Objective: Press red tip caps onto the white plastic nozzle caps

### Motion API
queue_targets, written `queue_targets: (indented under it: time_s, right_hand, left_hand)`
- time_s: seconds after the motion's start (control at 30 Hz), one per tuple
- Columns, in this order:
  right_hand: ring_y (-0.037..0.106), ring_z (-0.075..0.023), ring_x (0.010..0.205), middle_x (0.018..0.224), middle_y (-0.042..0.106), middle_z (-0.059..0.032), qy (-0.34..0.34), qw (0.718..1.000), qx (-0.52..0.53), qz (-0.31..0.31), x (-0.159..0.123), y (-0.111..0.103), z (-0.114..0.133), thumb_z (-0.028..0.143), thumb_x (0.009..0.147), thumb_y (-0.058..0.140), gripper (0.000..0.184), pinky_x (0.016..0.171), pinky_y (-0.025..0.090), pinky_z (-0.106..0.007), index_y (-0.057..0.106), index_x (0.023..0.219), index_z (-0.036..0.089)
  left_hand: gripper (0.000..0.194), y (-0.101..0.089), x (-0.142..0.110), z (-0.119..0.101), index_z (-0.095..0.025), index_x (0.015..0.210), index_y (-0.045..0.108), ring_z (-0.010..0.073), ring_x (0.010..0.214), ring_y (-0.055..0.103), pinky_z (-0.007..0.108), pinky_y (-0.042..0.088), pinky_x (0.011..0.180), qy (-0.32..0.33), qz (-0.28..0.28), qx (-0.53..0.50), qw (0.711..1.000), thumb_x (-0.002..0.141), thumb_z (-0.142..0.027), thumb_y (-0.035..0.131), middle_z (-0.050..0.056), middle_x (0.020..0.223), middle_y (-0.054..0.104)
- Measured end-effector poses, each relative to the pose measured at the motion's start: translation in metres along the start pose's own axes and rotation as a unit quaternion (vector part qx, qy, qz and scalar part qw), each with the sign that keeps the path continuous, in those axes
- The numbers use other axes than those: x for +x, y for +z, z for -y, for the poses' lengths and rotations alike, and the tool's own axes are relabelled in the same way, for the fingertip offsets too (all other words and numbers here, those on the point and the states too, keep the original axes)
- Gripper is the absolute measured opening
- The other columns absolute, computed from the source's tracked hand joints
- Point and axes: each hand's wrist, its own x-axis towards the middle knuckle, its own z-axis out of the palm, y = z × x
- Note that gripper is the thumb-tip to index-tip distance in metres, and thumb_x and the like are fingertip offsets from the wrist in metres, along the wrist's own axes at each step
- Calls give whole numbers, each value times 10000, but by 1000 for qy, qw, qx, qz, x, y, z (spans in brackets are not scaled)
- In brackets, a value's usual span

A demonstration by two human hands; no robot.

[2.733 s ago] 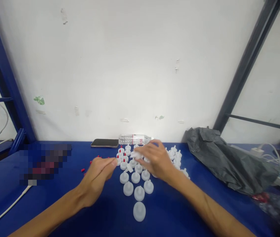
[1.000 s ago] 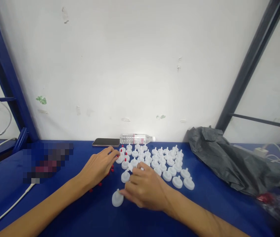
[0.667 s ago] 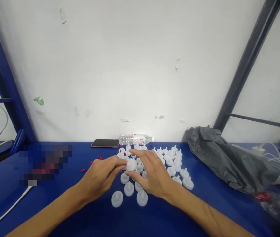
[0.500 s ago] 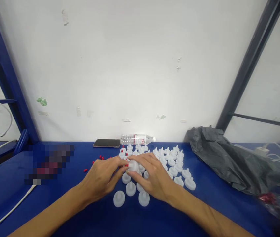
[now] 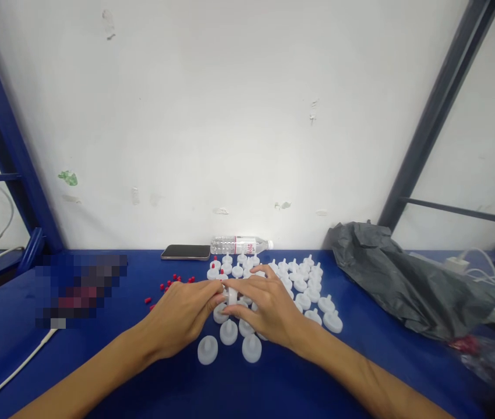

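Note:
A white plastic cap with a nozzle (image 5: 232, 295) is held on its side between the thumb and fingers of my right hand (image 5: 269, 302). My left hand (image 5: 184, 311) is closed in a pinch at the nozzle end of that cap. Its fingertips hide the small red cap that showed there a moment ago. Around and below both hands stand several more white nozzle caps (image 5: 251, 348), nozzles up. A few at the back carry red tips (image 5: 213, 266). Loose small red caps (image 5: 148, 300) lie scattered left of my left hand.
A phone (image 5: 185, 252) and a clear plastic bottle (image 5: 243, 245) lie along the wall. On the right is a crumpled dark grey plastic bag (image 5: 405, 279). A blurred, pixelated object (image 5: 84, 291) with a white cable (image 5: 20, 369) sits on the blue table (image 5: 212, 396) at left.
The white cap has turned in my right fingers, and its red tip is now covered by my left fingertips. My right index finger has stretched over the cap. The view has shifted slightly.

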Motion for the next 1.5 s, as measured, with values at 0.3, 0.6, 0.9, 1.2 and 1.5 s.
queue_targets:
  time_s: [0.3,0.6,0.9,1.2,1.5]
  right_hand:
    - [698,-174,730,1012,787,-46,70,985,-145,-58,2,-29,-56,311,986,580,286,981,424,-439,615,1261,242]
    - [682,-216,902,994,753,-47,82,989,-123,-16,3,-35,-60,364,966,611,272,1010,412,-449,598,1200,227]
    - [623,-244,1106,1110,694,-70,61,991,-107,56,5,-31,-48,220,972,556,170,979,421,-439,612,1132,229]
    - [616,-223,987,1010,672,-54,109,985,-92,93,8,-45,-52,338,939,637,117,905,449,-403,672,926,228]
    - [590,-128,563,670,701,9,222,908,112,338,16,-84,-45,329,842,673,155,501,401,-242,733,757,215]
  left_hand:
    - [463,-13,4,11,-231,649,381,148,506,452,298,309,555,-110,-55,-98,988,1037,-441,240,-56,538,455]
    - [244,-15,1,55,-226,772,541,251,819,590,335,376,659,-164,62,110,978,946,-327,405,40,789,654]
    - [166,-11,-1,52,-232,826,581,256,890,578,343,422,664,-145,83,128,977,870,-188,427,43,871,654]
    - [442,15,3,27,-285,1429,456,242,955,562,310,470,624,-29,51,109,992,1017,-216,312,64,1039,626]
    - [168,9,4,33,-252,958,637,218,872,573,290,423,618,-64,9,84,994,993,-310,483,9,877,658]
